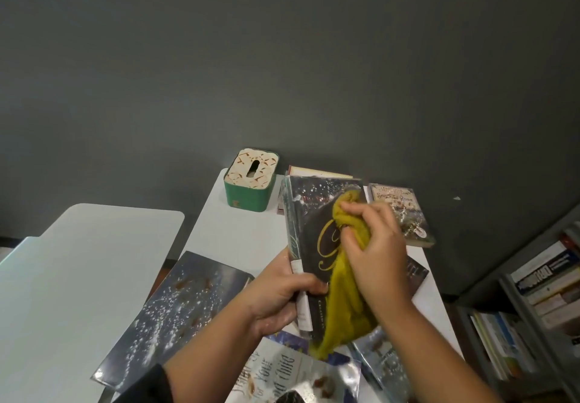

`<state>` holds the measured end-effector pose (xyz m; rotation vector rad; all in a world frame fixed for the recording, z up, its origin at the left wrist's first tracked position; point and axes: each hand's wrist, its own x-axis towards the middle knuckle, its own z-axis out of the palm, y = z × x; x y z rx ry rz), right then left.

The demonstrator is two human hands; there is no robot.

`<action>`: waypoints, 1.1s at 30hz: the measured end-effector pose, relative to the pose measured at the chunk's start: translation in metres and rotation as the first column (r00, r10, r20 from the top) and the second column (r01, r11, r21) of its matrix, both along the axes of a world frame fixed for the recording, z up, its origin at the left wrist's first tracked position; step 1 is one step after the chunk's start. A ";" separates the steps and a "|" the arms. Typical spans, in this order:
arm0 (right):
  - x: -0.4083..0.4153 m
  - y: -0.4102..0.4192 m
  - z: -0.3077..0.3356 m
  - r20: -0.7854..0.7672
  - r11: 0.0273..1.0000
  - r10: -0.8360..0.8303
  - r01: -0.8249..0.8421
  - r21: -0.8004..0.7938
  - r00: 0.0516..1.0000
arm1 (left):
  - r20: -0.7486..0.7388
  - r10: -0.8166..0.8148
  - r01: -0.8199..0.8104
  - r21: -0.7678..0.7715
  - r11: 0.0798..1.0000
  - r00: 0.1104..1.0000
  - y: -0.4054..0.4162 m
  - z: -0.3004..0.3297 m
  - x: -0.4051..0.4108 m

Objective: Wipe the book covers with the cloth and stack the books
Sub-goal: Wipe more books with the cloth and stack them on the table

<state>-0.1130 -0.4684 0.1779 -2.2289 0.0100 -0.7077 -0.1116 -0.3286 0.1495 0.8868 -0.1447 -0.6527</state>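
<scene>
Gripping the dark book [317,233] by its spine edge, the left hand [279,296] curls round the lower part of the spine, thumb lying over the front cover and fingers hidden behind. The book is held up off the desk [238,239], tilted, its front cover with gold lettering facing the camera and its top end pointing away toward the grey wall [282,57].

The right hand [373,252] has its grip clenched on the yellow-green cloth [342,305], fingers bunched around a wad of it and pressing it against the middle of the cover. From that grip the cloth trails down along the right side of the cover and hangs past the book's lower edge; a small fold also sticks out above the fingertips.

Around the held book, other books lie flat on the white desk: a large one with a speckled cover [175,318] to the left, overhanging the desk's left edge, one with pale lettering [295,374] nearest the camera, and a smaller paperback [401,214] to the right, near the wall. More books lie partly hidden behind and under the held one. A green tissue box [249,183] stands at the desk's far left corner. At the right edge a shelf [533,308] holds rows of books.
</scene>
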 end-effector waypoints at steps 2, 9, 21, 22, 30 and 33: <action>-0.015 0.011 -0.007 0.013 0.996 0.065 -0.064 -0.062 0.998 | 0.009 0.004 -0.004 0.011 1.000 1.000 0.000 0.000 0.001; 0.023 -0.025 0.008 0.060 0.996 -0.064 0.060 0.068 0.996 | -0.004 -0.057 0.057 -0.003 0.998 0.998 -0.007 0.003 0.000; -0.019 0.007 -0.008 0.101 0.985 0.130 -0.117 -0.125 0.986 | -0.016 -0.040 0.041 0.023 0.999 0.999 -0.013 0.004 0.001; -0.016 0.003 -0.008 0.105 0.986 0.132 -0.119 -0.121 0.986 | -0.017 -0.050 0.050 0.017 0.999 0.999 -0.013 0.003 0.001; 0.015 -0.043 -0.002 0.062 0.987 -0.155 0.152 0.041 0.986 | -0.061 -0.105 0.107 0.027 0.994 0.993 -0.019 -0.004 -0.006; -0.001 -0.025 -0.008 0.054 0.991 -0.118 0.121 -0.062 0.992 | -0.059 -0.094 0.096 0.032 0.995 0.994 -0.018 -0.003 -0.003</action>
